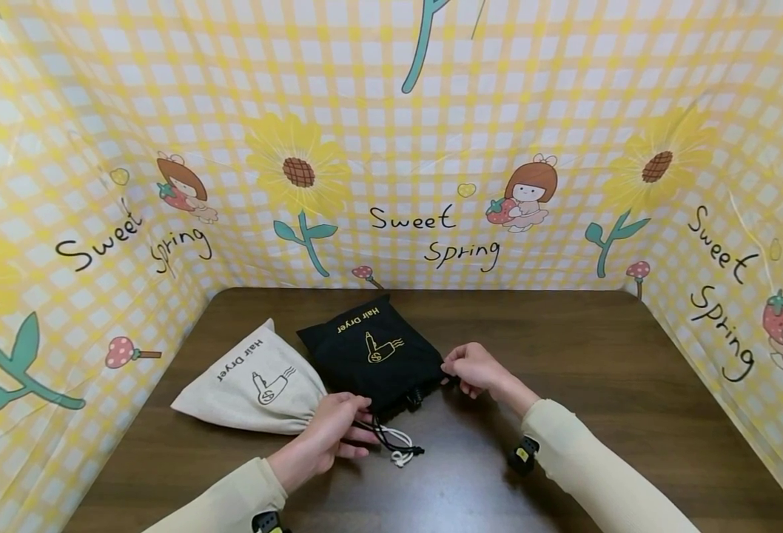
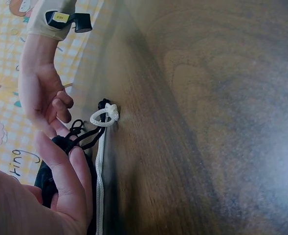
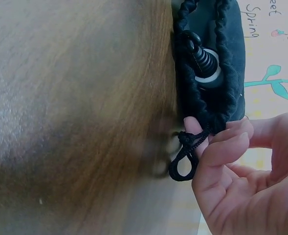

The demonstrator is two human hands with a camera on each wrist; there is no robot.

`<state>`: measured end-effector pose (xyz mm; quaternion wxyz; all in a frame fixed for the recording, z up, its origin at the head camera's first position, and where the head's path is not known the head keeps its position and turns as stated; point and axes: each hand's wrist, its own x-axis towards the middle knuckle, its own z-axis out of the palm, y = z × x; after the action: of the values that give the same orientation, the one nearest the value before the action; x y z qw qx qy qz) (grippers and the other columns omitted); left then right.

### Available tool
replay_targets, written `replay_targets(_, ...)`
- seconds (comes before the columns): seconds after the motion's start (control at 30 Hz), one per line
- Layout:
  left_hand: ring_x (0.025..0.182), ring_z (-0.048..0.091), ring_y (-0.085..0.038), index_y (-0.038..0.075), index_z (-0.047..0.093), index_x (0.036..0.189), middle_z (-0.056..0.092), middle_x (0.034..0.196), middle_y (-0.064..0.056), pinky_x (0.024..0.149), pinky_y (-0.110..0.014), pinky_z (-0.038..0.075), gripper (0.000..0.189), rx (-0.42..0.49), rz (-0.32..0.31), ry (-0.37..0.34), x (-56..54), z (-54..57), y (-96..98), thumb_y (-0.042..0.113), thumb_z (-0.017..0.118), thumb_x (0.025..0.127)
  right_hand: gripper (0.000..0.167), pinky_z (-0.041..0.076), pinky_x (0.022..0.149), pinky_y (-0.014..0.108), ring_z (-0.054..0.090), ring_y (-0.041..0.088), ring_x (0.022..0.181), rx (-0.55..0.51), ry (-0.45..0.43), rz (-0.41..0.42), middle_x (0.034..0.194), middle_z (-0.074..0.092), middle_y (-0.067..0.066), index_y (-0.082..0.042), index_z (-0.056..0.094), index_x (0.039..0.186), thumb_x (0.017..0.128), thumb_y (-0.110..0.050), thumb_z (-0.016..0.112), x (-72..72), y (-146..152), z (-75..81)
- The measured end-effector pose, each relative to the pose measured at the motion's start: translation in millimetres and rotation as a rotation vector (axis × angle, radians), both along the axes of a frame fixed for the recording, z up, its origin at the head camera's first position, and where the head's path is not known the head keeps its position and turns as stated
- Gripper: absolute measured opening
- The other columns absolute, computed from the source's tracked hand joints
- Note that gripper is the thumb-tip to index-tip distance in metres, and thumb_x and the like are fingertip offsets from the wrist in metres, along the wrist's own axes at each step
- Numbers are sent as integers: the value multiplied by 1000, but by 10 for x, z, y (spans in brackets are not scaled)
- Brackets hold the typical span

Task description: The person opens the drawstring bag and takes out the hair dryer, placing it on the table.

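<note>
A black drawstring bag (image 1: 345, 363) printed "Hair Dryer" in yellow lies on the table, its mouth facing me. My right hand (image 1: 476, 369) pinches the right corner of the mouth, beside a small knotted black loop (image 3: 185, 139). At the left corner, my left hand (image 1: 328, 433) holds the edge between thumb and fingers, its other fingers stretched out. Through the gathered opening, the right wrist view shows a ribbed black cord sleeve (image 3: 205, 61) with a pale ring at its base; the rest of that item is hidden inside.
A cream drawstring bag (image 1: 245, 400) with the same print lies left of the black one, partly under my left forearm and hand. Its white cord (image 2: 113, 112) trails alongside black cord on the wooden table (image 1: 565, 340). Yellow checked cloth (image 1: 398, 133) walls three sides.
</note>
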<state>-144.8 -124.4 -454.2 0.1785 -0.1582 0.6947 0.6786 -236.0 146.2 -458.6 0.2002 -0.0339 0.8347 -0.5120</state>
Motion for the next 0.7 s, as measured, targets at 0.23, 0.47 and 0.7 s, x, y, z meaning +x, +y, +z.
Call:
replay_targets(0.23, 72, 76, -28, 1, 57, 101, 62, 101, -16, 47, -29, 55, 12, -16, 8, -6, 2, 4, -19, 12, 53, 99, 14, 42, 43, 25, 46, 13, 46, -11, 16, -10, 78, 65, 15, 1, 69, 107, 103, -9, 61, -3, -15, 13)
replay_targets(0.47, 73, 76, -29, 1, 55, 102, 62, 102, -20, 47, -28, 54, 12, -17, -7, -5, 22, 5, -45, 11, 51, 96, 10, 41, 43, 26, 45, 13, 46, -13, 21, -37, 79, 65, 14, 0, 67, 104, 102, -8, 61, -13, -26, 5)
replay_targets(0.7, 73, 76, -28, 2, 54, 101, 62, 104, -21, 46, -26, 53, 11, -14, -18, -4, 24, 17, -58, 10, 50, 94, 11, 41, 43, 25, 45, 14, 47, -3, 22, -48, 79, 65, 15, 0, 66, 107, 103, -8, 60, -17, -22, 5)
